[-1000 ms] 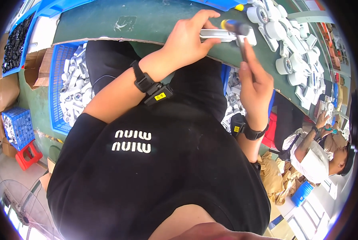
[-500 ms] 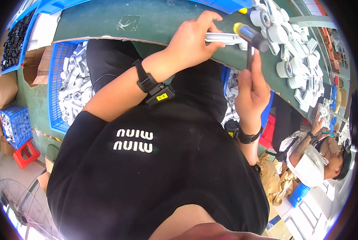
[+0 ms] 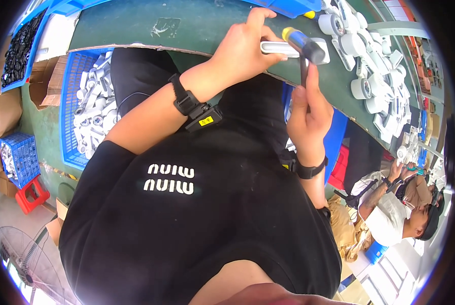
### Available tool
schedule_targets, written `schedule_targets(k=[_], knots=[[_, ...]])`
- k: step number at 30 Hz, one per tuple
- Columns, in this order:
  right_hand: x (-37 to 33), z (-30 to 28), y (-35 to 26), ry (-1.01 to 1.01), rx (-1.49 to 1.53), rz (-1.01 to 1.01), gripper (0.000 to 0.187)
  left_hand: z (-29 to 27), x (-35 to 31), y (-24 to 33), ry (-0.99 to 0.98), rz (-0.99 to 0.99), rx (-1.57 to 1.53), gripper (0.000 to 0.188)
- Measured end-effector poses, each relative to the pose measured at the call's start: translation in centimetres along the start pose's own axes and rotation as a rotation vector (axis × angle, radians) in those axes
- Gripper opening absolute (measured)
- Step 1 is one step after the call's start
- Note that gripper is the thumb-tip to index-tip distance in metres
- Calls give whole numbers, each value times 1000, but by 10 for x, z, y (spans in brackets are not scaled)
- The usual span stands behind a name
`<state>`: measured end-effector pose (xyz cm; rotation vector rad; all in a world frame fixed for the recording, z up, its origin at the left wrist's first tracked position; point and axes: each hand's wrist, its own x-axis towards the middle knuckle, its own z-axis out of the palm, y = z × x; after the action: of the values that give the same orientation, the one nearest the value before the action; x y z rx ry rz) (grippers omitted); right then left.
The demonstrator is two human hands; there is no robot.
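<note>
My left hand [image 3: 245,51] grips a long white plastic part [image 3: 278,48] between thumb and fingers over the green worktable. The part's broader end sticks out to the right. My right hand [image 3: 311,119] is closed round the handle of a mallet [image 3: 306,44], with the forefinger stretched along it. The mallet has a yellow face, a blue middle and a dark face. Its head is over the white part and hides some of it; whether they touch, I cannot tell.
White parts [image 3: 374,66] with round ends are heaped at the right of the worktable [image 3: 120,28]. A blue crate [image 3: 70,112] of similar parts stands left of my legs. A blue bin [image 3: 288,6] sits at the far edge. A co-worker [image 3: 390,213] works at the right.
My right hand and the mallet have moved left, further over the white part, whose broader end now shows. My left hand has barely moved. The co-worker's arms have shifted.
</note>
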<state>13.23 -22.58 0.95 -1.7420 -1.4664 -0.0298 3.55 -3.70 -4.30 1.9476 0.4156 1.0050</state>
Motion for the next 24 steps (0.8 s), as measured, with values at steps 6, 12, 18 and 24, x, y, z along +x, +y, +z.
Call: schedule_targets(k=[6,12,18,24], knots=[[13,-3,-8,-265,-116,92,60,1,-1,-4,11,15,-8,77],[16,-10,-1,-289,-143,150,53,-1,-5,5,-7,-32,31,74],[-13,-17,26,221,134,258,50,1,-4,3,-33,18,64,52],[-11,-34,30,9,117,380,51,4,-7,-2,-20,178,166,23]])
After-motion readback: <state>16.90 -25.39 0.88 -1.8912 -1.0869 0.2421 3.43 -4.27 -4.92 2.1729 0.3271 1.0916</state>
